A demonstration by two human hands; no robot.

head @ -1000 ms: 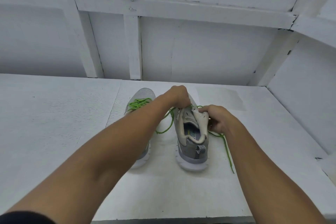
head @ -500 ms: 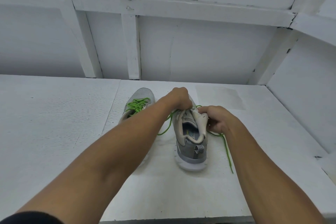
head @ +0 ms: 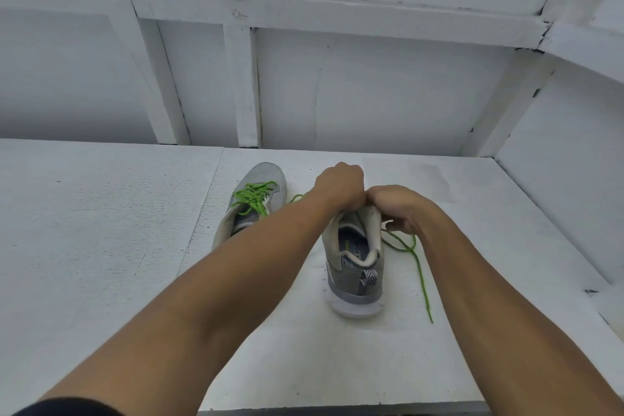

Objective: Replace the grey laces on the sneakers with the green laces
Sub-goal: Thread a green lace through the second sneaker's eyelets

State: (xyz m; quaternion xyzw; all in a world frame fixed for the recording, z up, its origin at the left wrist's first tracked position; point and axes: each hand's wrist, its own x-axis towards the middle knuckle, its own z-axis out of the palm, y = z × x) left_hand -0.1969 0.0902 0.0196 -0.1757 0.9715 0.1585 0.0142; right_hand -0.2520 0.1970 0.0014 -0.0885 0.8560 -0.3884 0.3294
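A white panelled wall [head: 371, 94] with raised beams is filling the far half of the view, and a white table [head: 84, 230] is stretching from it to the near edge. Two bare forearms are reaching across the table from the near side, the left forearm [head: 236, 280] crossing diagonally from the near left and partly covering the left-hand sneaker [head: 261, 179]. A dark sleeve [head: 67, 407] is showing at the near left corner.

Two grey sneakers are standing side by side in the middle of the table, heels near and toes far. The left-hand sneaker is already wearing a green lace [head: 255, 196], bunched over its tongue. The right-hand sneaker [head: 354, 267] is sitting just right of it, its heel and striped pull tab [head: 368, 280] facing the viewer.

Both hands are meeting over the front of the right-hand sneaker, knuckles touching. The left hand [head: 339, 184] is clenching down over the eyelet area, fingers hidden, so what it is grasping cannot be told. The right hand [head: 396, 206] is curling its fingers round the top of that sneaker's pale tongue.

A loose green lace [head: 420, 270] is coming out from under the right hand, looping beside the sneaker's right flank and trailing across the table towards the near right. A short green stretch [head: 297, 196] is showing between the two sneakers, beside the left wrist.
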